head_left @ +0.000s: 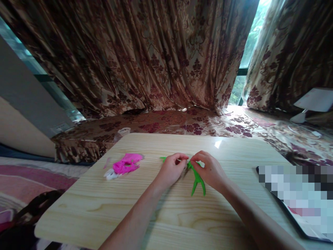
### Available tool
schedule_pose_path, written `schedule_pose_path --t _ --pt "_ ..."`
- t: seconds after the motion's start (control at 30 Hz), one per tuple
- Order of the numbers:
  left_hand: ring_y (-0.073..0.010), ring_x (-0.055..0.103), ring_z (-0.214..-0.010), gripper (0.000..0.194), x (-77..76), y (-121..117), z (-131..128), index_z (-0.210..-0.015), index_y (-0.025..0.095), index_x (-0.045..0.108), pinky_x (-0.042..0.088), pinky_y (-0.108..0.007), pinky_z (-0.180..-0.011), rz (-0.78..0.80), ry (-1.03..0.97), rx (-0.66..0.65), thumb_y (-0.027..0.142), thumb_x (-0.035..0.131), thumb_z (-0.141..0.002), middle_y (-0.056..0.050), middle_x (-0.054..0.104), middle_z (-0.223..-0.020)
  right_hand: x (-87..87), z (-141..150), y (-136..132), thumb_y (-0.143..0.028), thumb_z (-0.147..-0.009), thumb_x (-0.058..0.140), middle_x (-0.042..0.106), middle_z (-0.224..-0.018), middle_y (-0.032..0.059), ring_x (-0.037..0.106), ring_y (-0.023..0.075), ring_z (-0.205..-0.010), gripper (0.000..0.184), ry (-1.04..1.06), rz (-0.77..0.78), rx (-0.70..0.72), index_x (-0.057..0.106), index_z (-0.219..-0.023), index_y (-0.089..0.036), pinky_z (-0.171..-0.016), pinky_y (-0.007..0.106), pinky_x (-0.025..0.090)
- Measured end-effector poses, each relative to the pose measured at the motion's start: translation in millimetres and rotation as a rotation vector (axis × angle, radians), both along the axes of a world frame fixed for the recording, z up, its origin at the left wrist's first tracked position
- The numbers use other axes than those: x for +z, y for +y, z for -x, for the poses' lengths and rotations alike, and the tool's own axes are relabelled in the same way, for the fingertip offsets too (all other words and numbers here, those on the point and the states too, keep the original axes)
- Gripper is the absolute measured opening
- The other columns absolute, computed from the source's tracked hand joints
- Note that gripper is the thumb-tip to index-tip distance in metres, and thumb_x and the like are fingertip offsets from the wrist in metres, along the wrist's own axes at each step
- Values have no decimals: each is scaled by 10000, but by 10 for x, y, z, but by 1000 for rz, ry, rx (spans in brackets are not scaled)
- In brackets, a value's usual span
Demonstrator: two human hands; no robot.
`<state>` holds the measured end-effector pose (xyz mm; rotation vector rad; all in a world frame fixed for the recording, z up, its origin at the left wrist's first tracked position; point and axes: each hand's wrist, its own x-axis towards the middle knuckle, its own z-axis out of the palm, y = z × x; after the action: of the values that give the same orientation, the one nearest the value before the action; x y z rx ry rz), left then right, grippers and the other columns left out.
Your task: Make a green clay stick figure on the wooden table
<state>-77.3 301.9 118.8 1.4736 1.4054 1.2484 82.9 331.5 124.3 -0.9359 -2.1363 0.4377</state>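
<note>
A bright green figure [197,178] with two thin leg-like strips lies on the wooden table, its legs towards me. It looks like soft modelling clay. My right hand [208,169] is closed in a pinch at the figure's upper end, partly covering it. Close beside it, my left hand [173,169] is also pinched, its fingertips almost meeting the right ones. Whatever the left fingers hold is too small or hidden to tell. A small green piece [162,159] shows just beyond the left hand, partly covered by it.
A crumpled pink sheet [127,164] and a white scrap [111,174] lie on the table [104,205] at left. A dark-edged flat object [293,222], partly blurred out, is at right. A clear container [124,131] stands behind the table; a white lamp [314,100] is far right.
</note>
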Motion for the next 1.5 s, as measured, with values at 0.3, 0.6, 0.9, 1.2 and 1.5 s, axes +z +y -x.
schedule_pose_path --t 0.3,0.6,0.9,1.2,1.5 --pt "-118 502 -604 151 69 -63 -51 -761 162 651 379 -222 -572 -73 74 -69 273 566 -705 -8 597 -659 -24 24 4 -178 -815 510 593 -787 20 565 155 -769 134 26 34 27 640 -801 -206 -691 265 431" --pt "-97 501 -564 196 -24 12 -13 -838 151 596 377 -206 -544 5 -67 4 232 606 -659 6 575 -646 -55 5 17 -143 -775 533 584 -922 45 525 191 -888 205 -33 -33 8 613 -951 -210 -793 320 415" --pt "-118 539 -678 124 1 -3 19 -788 166 621 406 -222 -635 -83 118 -41 179 516 -722 -14 599 -748 -133 119 5 -149 -718 592 551 -995 64 469 223 -958 183 -184 -89 -44 633 -884 -212 -811 358 396" --pt "-132 518 -826 159 91 -93 0 -799 204 596 401 -241 -736 -279 504 -75 109 506 -710 -10 536 -879 -158 138 14 -116 -697 597 564 -966 41 465 204 -946 163 -231 -90 -45 627 -834 -199 -817 332 387" --pt "-151 509 -839 137 31 -82 76 -841 212 579 382 -251 -717 -242 786 24 158 521 -728 -17 543 -883 -117 111 -28 -152 -734 597 564 -955 44 461 211 -948 181 -201 -108 -39 623 -900 -220 -817 349 389"
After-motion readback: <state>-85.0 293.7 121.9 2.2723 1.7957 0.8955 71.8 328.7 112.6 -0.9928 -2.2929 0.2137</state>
